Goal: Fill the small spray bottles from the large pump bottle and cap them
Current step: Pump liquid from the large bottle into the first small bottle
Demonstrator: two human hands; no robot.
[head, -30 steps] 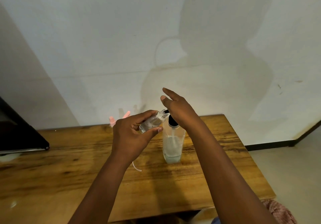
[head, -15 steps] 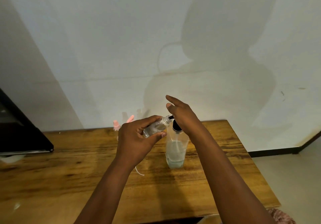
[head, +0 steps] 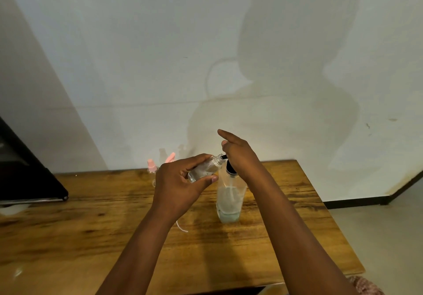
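My left hand [head: 180, 185] grips a small clear spray bottle [head: 204, 168], tilted, with its open neck against the black spout of the large pump bottle [head: 230, 201]. That large bottle is clear, stands upright on the wooden table [head: 91, 226] and holds pale liquid low down. My right hand [head: 238, 155] lies on top of its black pump head, with the forefinger stretched out. Two pink spray caps [head: 153, 165] show behind my left hand, on small bottles that are mostly hidden.
A thin white tube [head: 182, 227] lies on the table under my left wrist. A dark flat object [head: 27, 180] sits at the table's left end. The white wall runs along the table's far edge. Floor lies beyond the right edge.
Both hands and the two bottles keep the same pose relative to each other. The view has tilted up slightly, so they sit lower in the frame.
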